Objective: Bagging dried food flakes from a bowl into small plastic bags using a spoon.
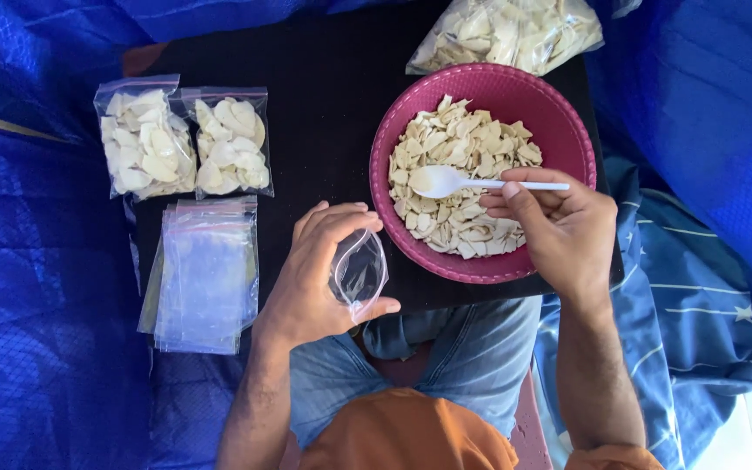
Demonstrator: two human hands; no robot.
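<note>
Pouch (359,271) of clear plastic, small and empty, sits in the left hand (319,280) just above the person's lap; the grip of that hand is closed around it, thumb (374,308) below and fingers (341,218) curled over the top, so that its mouth is pinched open into an oval facing the bowl; the hand hovers at the near edge of the black tabletop (324,113). To the right and slightly farther out, the right hand (559,231) has its grip clamped on the handle of a white plastic spoon (472,181), fingertips and thumb pressed together on the shaft; the spoon's bowl points left and lies over the pale chips (459,148), touching or just above them, I cannot tell which. Those chips, thin and off-white, fill most of a round magenta bowl (567,130) that stands on the right half of the tabletop. On the left side, near the left hand, lies a flat stack of empty clear bags (206,278); beyond it, two filled and sealed bags (184,144) of the same chips lie side by side, touching. Farthest away, behind the bowl, a larger clear bag (506,30) of chips rests at the tabletop's far edge; blue cloth (36,287) surrounds everything.
</note>
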